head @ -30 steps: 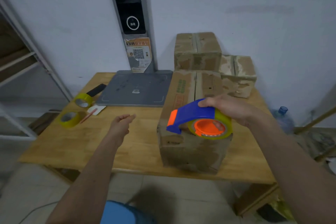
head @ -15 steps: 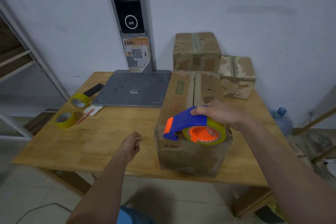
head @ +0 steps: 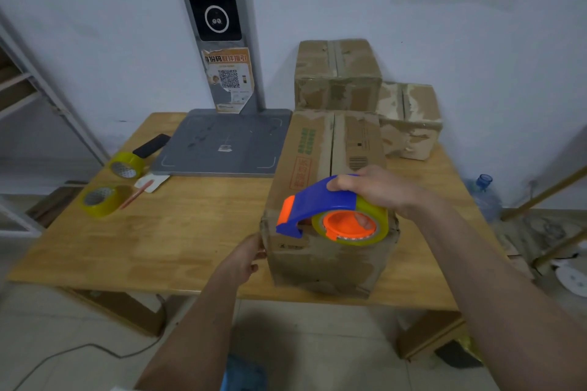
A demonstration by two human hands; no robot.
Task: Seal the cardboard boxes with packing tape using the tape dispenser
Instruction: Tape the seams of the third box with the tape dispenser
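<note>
The long cardboard box (head: 330, 200) sits on the wooden table (head: 158, 232), its top seam running near to far. The blue tape dispenser (head: 330, 213) hovers at the near end, right hand (head: 374, 190) wrapped over it. Left hand (head: 241, 260) braces the box's near-left corner, fingers curled. So I'd guess the pull goes straight away along the seam.
</note>
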